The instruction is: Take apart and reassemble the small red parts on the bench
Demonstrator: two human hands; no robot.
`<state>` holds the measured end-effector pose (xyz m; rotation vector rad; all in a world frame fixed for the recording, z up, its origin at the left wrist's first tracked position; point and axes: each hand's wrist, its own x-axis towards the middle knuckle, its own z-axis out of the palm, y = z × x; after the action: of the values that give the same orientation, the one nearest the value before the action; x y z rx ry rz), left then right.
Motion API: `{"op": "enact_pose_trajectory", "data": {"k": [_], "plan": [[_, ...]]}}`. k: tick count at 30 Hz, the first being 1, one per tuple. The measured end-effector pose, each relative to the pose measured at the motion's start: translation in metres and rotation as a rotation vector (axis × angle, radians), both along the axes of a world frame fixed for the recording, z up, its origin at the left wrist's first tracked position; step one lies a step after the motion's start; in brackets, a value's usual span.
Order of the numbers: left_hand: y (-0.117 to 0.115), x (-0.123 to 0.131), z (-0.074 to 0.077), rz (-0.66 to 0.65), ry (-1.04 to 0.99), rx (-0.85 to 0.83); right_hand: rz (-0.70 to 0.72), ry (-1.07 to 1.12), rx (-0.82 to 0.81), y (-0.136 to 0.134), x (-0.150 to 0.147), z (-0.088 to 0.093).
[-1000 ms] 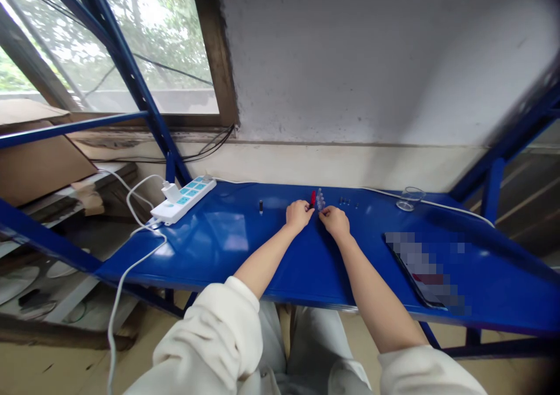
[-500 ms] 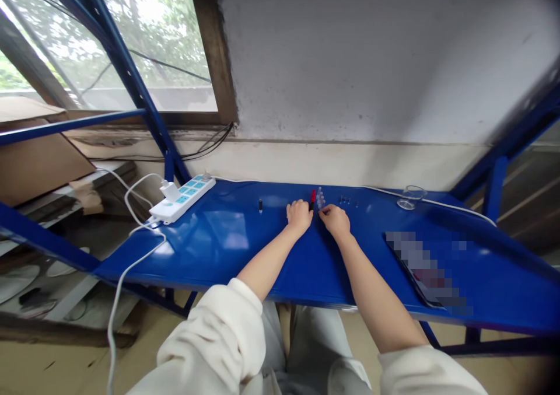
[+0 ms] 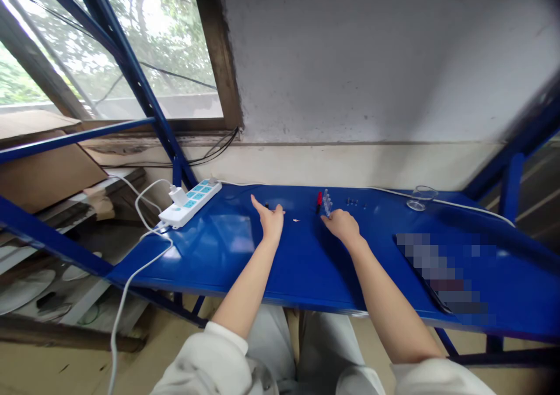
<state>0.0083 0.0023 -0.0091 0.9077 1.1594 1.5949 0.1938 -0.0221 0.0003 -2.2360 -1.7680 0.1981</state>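
Note:
My left hand (image 3: 271,220) is above the blue table (image 3: 306,266), thumb and fingers spread, holding nothing. Just behind its fingers is a small dark cylinder (image 3: 266,205), partly covered by the hand. My right hand (image 3: 343,224) has its fingers pinched at the lower end of a clear plastic piece (image 3: 327,199) with several knobby parts. Close against that piece's left side stands a red and black object (image 3: 319,199); its kind is too small to make out. A tiny pale bit (image 3: 296,220) lies between my hands.
A white power strip (image 3: 190,204) with a plug and cable is at the left. Small clear pieces (image 3: 352,201) and a clear round container (image 3: 416,203) lie to the right. A dark flat object with a blurred surface (image 3: 431,272) sits near the right front. Wall behind.
My left hand has left the red and black object, moved left towards the small dark cylinder and spread its fingers. The pale bit has come into view. My right hand stays at the clear piece.

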Motion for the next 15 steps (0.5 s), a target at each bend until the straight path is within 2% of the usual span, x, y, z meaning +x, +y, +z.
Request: {"op": "enact_pose_trajectory", "data": {"k": [4,8,11,15], "plan": [[0.016,-0.004,-0.004,0.063,-0.136,-0.176,0.206,-0.003,0.06,-0.002,-0.007,0.001],[0.014,-0.002,-0.002,0.035,-0.292,-0.153,0.386,0.109,0.17,-0.004,-0.018,-0.001],[0.008,-0.002,0.003,-0.117,-0.395,-0.079,0.453,0.274,0.266,-0.005,-0.028,-0.004],[0.001,-0.001,0.01,-0.433,-0.379,-0.083,0.47,0.531,0.32,-0.005,-0.036,-0.005]]}}
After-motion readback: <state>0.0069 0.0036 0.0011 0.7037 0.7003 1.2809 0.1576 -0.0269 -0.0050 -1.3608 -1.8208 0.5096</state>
